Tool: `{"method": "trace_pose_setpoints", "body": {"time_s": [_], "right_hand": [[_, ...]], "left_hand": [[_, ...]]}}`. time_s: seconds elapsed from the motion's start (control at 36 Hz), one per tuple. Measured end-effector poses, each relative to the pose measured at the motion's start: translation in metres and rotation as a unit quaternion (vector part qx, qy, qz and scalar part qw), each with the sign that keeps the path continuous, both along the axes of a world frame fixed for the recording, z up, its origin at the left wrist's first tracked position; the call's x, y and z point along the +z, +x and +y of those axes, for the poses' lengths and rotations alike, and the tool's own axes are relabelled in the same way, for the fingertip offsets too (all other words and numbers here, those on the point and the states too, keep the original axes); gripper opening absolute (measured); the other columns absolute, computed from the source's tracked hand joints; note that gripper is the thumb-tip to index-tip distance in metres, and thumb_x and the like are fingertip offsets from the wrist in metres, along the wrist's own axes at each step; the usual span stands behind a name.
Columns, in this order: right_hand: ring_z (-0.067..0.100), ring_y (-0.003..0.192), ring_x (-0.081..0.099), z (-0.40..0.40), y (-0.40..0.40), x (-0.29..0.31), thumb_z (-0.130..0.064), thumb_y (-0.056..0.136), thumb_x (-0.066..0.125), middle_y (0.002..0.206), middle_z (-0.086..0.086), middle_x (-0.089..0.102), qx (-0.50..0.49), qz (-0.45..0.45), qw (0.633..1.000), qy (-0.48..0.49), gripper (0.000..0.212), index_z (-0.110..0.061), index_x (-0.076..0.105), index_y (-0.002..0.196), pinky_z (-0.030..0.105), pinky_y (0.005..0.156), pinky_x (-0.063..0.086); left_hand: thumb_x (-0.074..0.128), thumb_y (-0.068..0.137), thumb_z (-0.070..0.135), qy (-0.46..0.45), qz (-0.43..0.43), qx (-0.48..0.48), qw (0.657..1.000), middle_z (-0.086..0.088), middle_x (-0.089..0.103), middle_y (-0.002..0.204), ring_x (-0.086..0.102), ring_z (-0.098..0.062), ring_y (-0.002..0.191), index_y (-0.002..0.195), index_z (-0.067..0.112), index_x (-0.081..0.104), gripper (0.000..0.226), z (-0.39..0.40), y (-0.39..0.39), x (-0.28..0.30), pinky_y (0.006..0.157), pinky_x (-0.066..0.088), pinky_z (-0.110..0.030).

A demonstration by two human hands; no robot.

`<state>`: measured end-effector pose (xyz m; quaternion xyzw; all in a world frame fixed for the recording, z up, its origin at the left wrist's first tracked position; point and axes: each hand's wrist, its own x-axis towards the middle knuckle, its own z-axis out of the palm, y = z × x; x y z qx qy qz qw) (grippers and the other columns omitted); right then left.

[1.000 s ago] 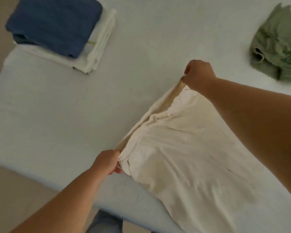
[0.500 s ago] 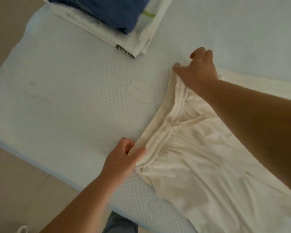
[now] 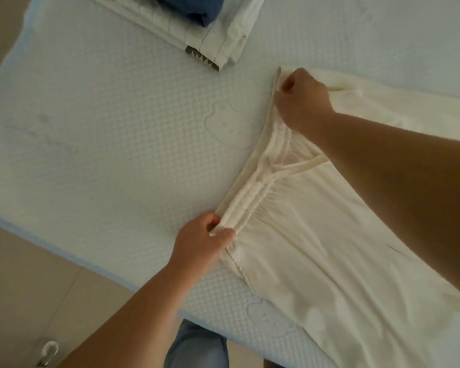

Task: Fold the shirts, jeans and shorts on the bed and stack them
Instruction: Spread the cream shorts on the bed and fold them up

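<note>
Beige floor tiles [image 3: 24,274] fill the lower left corner, and a small white hook or clip [image 3: 48,353] (too blurred to name with any certainty) lies on them near the bottom edge. Next to the floor runs the bed [image 3: 104,155], covered in a pale blue quilted mattress cover with faint cartoon shapes pressed into it. At the top of the bed sits a stack of folded clothes [image 3: 218,41]: white pieces underneath, a dark blue piece [image 3: 197,6] on top, cut off by the upper edge of the view.

Low in the middle, the left hand [image 3: 199,245] pinches the near end of an elastic waistband [image 3: 252,195], thumb on top and fingers curled under the gathered fabric. A knee in blue trousers [image 3: 197,346] shows below it, at the bed's edge.

The waistband belongs to a cream pair of shorts [image 3: 316,261], which lies on the bed and spreads toward the lower right corner. The band runs slantwise from the left hand up to the right hand [image 3: 300,99], which grips the far end with fingers curled round the cloth. More of the cream fabric trails off to the right behind that hand, and the right forearm crosses above the garment.
</note>
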<state>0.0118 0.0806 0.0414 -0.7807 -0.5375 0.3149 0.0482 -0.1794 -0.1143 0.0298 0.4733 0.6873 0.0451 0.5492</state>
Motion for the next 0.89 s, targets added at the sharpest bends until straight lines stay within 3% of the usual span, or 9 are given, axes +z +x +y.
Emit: {"method": "trace_pose_setpoints", "body": {"time_s": [0.11, 0.25, 0.33, 0.42, 0.5, 0.56, 0.69, 0.81, 0.89], "right_hand": [[0.021, 0.100, 0.056, -0.026, -0.006, 0.000, -0.026, 0.086, 0.054, 0.111, 0.005, 0.057, -0.006, 0.057, 0.998, 0.039, 0.037, -0.012, 0.048, 0.120, 0.034, 0.086, 0.047], [0.013, 0.097, 0.052, -0.114, 0.000, 0.015, -0.019, 0.085, 0.059, 0.105, -0.003, 0.049, -0.019, 0.072, 0.993, 0.093, 0.034, -0.011, 0.052, 0.117, 0.021, 0.084, 0.039], [0.020, 0.104, 0.053, -0.193, 0.010, 0.026, -0.015, 0.084, 0.062, 0.110, 0.005, 0.054, -0.033, 0.055, 0.996, 0.055, 0.033, -0.008, 0.055, 0.115, 0.024, 0.089, 0.037], [0.023, 0.111, 0.050, -0.273, 0.024, 0.037, -0.017, 0.085, 0.063, 0.117, 0.006, 0.052, -0.058, 0.027, 0.998, -0.020, 0.035, -0.010, 0.055, 0.118, 0.031, 0.094, 0.038], [0.023, 0.113, 0.048, -0.342, 0.037, 0.046, -0.025, 0.084, 0.064, 0.120, 0.004, 0.049, -0.080, -0.001, 0.992, -0.101, 0.038, -0.014, 0.055, 0.120, 0.030, 0.094, 0.035], [0.026, 0.114, 0.047, -0.378, 0.045, 0.048, -0.028, 0.082, 0.067, 0.121, 0.006, 0.050, -0.072, -0.022, 0.986, -0.149, 0.042, -0.013, 0.057, 0.119, 0.033, 0.096, 0.035], [0.029, 0.121, 0.039, -0.440, 0.062, 0.041, -0.031, 0.081, 0.066, 0.132, 0.009, 0.042, -0.064, -0.051, 0.965, -0.248, 0.052, -0.014, 0.050, 0.128, 0.038, 0.102, 0.031], [0.030, 0.118, 0.039, -0.464, 0.072, 0.027, -0.021, 0.082, 0.063, 0.128, 0.010, 0.044, -0.092, -0.058, 0.972, -0.210, 0.044, -0.014, 0.053, 0.124, 0.036, 0.099, 0.031], [0.030, 0.115, 0.040, -0.478, 0.078, 0.019, -0.016, 0.080, 0.062, 0.123, 0.011, 0.046, -0.128, -0.066, 0.977, -0.158, 0.040, -0.013, 0.056, 0.120, 0.036, 0.096, 0.029]], "left_hand": [[0.065, 0.081, 0.027, 0.000, -0.012, 0.019, 1.000, 0.013, 0.057, 0.059, 0.053, 0.010, 0.056, 0.067, 0.029, 0.054, 0.017, -0.003, -0.001, 0.002, 0.047, 0.036, -0.007], [0.069, 0.078, 0.021, 0.009, -0.010, 0.114, 0.993, 0.008, 0.057, 0.074, 0.053, 0.008, 0.057, 0.077, 0.027, 0.050, 0.020, -0.007, 0.007, 0.006, 0.046, 0.038, -0.007], [0.077, 0.069, 0.021, -0.025, -0.022, 0.283, 0.958, 0.005, 0.057, 0.089, 0.058, -0.001, 0.071, 0.093, 0.024, 0.047, 0.038, -0.012, 0.015, 0.012, 0.059, 0.048, -0.016], [0.078, 0.070, 0.023, -0.155, -0.103, 0.398, 0.898, -0.008, 0.065, 0.105, 0.065, -0.021, 0.090, 0.109, 0.011, 0.056, 0.046, -0.018, 0.023, 0.018, 0.075, 0.056, -0.036], [0.073, 0.079, 0.022, -0.252, -0.167, 0.415, 0.858, -0.003, 0.069, 0.102, 0.067, -0.019, 0.092, 0.103, 0.017, 0.061, 0.028, -0.029, 0.030, 0.028, 0.065, 0.057, -0.030], [0.071, 0.081, 0.024, -0.276, -0.151, 0.374, 0.872, 0.001, 0.068, 0.096, 0.066, -0.017, 0.089, 0.095, 0.020, 0.060, 0.018, -0.037, 0.034, 0.032, 0.066, 0.055, -0.030], [0.063, 0.088, 0.018, -0.298, -0.095, 0.305, 0.899, -0.006, 0.063, 0.095, 0.062, -0.019, 0.082, 0.099, 0.014, 0.059, 0.013, -0.061, 0.045, 0.031, 0.066, 0.049, -0.029], [0.056, 0.092, 0.015, -0.253, -0.091, 0.347, 0.898, -0.008, 0.064, 0.084, 0.064, -0.020, 0.074, 0.090, 0.012, 0.057, 0.004, -0.071, 0.053, 0.025, 0.055, 0.054, -0.032], [0.056, 0.092, 0.017, -0.191, -0.071, 0.353, 0.913, -0.005, 0.066, 0.082, 0.064, -0.015, 0.067, 0.097, 0.013, 0.059, 0.007, -0.074, 0.053, 0.021, 0.046, 0.052, -0.023]]}}
